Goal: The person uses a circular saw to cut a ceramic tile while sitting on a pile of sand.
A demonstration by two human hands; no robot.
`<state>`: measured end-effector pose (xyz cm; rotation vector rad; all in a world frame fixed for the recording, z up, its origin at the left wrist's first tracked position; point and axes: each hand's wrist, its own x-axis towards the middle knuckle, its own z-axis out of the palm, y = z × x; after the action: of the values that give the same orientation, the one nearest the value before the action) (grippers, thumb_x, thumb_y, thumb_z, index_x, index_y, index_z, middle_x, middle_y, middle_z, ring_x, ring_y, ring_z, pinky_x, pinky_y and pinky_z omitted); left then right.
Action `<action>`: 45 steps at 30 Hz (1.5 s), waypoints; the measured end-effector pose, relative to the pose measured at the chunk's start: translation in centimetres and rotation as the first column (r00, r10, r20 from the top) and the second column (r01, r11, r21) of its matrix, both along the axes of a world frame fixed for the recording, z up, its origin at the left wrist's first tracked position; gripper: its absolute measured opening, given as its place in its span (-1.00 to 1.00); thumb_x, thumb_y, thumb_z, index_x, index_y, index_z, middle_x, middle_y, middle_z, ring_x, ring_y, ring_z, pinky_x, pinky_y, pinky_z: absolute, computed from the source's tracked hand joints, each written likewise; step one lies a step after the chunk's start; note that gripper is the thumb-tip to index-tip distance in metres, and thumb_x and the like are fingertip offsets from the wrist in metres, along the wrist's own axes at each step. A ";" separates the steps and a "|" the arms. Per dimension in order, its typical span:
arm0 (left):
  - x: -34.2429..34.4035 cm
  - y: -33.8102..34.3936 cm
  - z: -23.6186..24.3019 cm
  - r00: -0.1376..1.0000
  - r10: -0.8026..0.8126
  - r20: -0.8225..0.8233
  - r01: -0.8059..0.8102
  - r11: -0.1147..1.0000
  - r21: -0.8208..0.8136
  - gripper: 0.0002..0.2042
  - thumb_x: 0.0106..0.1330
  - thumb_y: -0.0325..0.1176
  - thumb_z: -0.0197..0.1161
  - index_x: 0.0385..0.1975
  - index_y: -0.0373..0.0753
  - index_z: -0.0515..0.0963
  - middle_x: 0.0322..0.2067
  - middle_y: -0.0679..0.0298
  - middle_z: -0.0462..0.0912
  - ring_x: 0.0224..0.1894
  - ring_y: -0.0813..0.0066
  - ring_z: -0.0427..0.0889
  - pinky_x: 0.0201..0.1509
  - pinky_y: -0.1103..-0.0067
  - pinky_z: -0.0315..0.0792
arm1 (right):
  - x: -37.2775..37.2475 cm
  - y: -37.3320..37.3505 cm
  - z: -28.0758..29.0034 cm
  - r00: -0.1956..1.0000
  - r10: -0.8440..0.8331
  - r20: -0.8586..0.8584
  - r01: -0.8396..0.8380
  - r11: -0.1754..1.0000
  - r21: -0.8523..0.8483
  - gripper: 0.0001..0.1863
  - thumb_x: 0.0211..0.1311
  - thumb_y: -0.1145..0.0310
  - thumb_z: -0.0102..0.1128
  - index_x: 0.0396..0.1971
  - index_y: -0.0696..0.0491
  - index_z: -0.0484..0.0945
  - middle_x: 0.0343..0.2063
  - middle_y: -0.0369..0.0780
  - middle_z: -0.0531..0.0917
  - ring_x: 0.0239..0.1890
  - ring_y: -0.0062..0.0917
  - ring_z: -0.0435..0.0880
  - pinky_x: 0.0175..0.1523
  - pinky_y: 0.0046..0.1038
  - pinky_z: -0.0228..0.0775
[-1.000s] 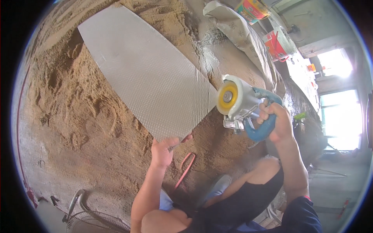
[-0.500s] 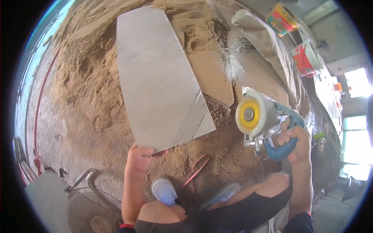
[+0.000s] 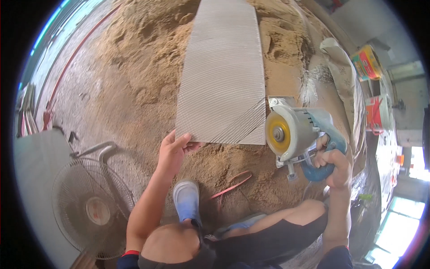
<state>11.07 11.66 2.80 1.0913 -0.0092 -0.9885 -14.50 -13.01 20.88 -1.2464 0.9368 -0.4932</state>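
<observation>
While the left hand (image 3: 177, 150) pinches the near-left corner of the ridged grey panel (image 3: 221, 67), thumb above and fingers tucked beneath, the right hand (image 3: 336, 166) has its fingers wrapped around the handle of a power saw (image 3: 300, 127) with a yellow disc (image 3: 277, 142). Just beside the panel's right edge is the saw; whether they touch, I cannot tell. A pink strap (image 3: 232, 185) lies near the left shoe (image 3: 186, 199), a caged fan (image 3: 96, 210) stands at lower left, and a pale sack (image 3: 341, 67) and two buckets (image 3: 374, 112) line the right. Left of the panel, a broad stretch of sand (image 3: 139, 76) gives room toward a red cord or hose (image 3: 74, 61).
</observation>
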 end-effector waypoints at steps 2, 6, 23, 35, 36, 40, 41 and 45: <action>1.1 0.7 -1.0 0.999 0.002 0.046 -0.002 1.000 -0.003 -0.68 0.32 -0.33 0.23 -0.04 -0.39 0.47 -0.18 0.14 0.66 -0.23 0.41 0.66 -0.14 0.51 0.52 | 1.2 -0.1 -0.2 0.999 0.047 0.022 -0.047 0.999 0.000 -0.67 -0.16 0.52 0.02 -0.27 0.26 0.46 -0.42 -0.13 0.51 -0.58 -0.56 0.43 -0.40 -0.49 0.36; 4.8 -0.1 1.8 0.950 -0.163 0.266 0.059 0.932 0.359 -0.58 0.34 -0.20 0.21 0.05 -0.40 0.45 -0.08 0.15 0.61 -0.05 0.36 0.59 0.00 0.45 0.45 | 2.8 -0.6 -0.7 0.993 0.072 0.090 -0.072 0.997 -0.005 -0.68 -0.16 0.54 0.05 -0.28 0.27 0.48 -0.43 -0.13 0.52 -0.58 -0.56 0.44 -0.40 -0.51 0.35; 6.6 -5.6 -1.3 0.498 -0.641 0.584 -0.321 0.489 0.811 -0.34 0.41 0.22 -0.16 -0.24 -0.43 0.46 -0.30 -0.23 0.63 -0.16 -0.19 0.61 -0.02 0.14 0.45 | 0.0 -0.7 -0.3 0.999 0.029 -0.022 -0.033 0.978 -0.205 -0.64 -0.20 0.52 0.04 -0.28 0.28 0.43 -0.44 -0.14 0.47 -0.62 -0.59 0.40 -0.47 -0.53 0.32; 10.1 -0.4 -1.1 0.862 -0.283 0.420 0.065 0.884 0.462 -0.43 0.40 0.03 0.06 0.03 -0.48 0.45 -0.08 -0.07 0.61 0.00 0.26 0.57 -0.01 0.39 0.46 | 3.5 1.7 0.2 0.998 -0.047 -0.049 0.040 0.990 -0.134 -0.69 -0.12 0.54 -0.01 -0.27 0.24 0.42 -0.44 -0.15 0.47 -0.57 -0.57 0.40 -0.43 -0.48 0.36; 9.4 0.3 -0.7 0.943 -0.131 0.305 0.025 0.944 0.329 -0.46 0.42 -0.02 0.05 0.08 -0.46 0.44 0.00 -0.06 0.57 0.08 0.27 0.52 0.05 0.37 0.44 | 3.8 2.1 0.8 0.997 -0.063 -0.041 0.058 0.992 -0.110 -0.69 -0.12 0.55 0.00 -0.27 0.24 0.42 -0.44 -0.15 0.47 -0.57 -0.57 0.40 -0.43 -0.48 0.36; 5.1 3.0 -5.4 0.825 -0.068 0.561 -0.089 0.964 0.249 -0.49 0.45 -0.10 -0.01 0.20 -0.41 0.36 0.11 -0.05 0.49 0.19 0.26 0.44 0.22 0.27 0.34 | 5.7 4.5 2.1 0.981 -0.160 -0.109 0.145 0.981 -0.130 -0.79 -0.14 0.58 0.01 -0.39 0.24 0.45 -0.54 -0.18 0.47 -0.61 -0.54 0.41 -0.45 -0.49 0.31; 3.4 2.0 -5.3 0.990 0.129 0.065 -0.123 0.989 -0.085 -0.53 0.46 -0.14 -0.02 0.20 -0.37 0.35 0.09 0.00 0.51 0.17 0.27 0.46 0.26 0.24 0.31 | 5.2 4.5 2.3 0.985 -0.120 -0.124 0.104 0.986 -0.130 -0.80 -0.14 0.58 0.02 -0.40 0.24 0.44 -0.58 -0.18 0.47 -0.61 -0.54 0.42 -0.46 -0.48 0.31; 0.2 1.2 -6.8 0.911 -0.058 -0.408 -0.153 0.871 -0.466 -0.63 0.49 -0.18 -0.09 0.11 -0.29 0.43 0.07 0.08 0.55 0.07 0.13 0.55 0.28 0.12 0.29 | 5.0 4.9 4.0 0.985 -0.118 -0.126 0.100 0.985 -0.142 -0.83 -0.13 0.55 0.04 -0.43 0.21 0.43 -0.59 -0.20 0.46 -0.62 -0.56 0.41 -0.45 -0.48 0.33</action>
<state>11.25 12.89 -3.99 0.3994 0.1056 -1.0794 -9.46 -8.11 24.92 -1.3685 1.1044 -0.5725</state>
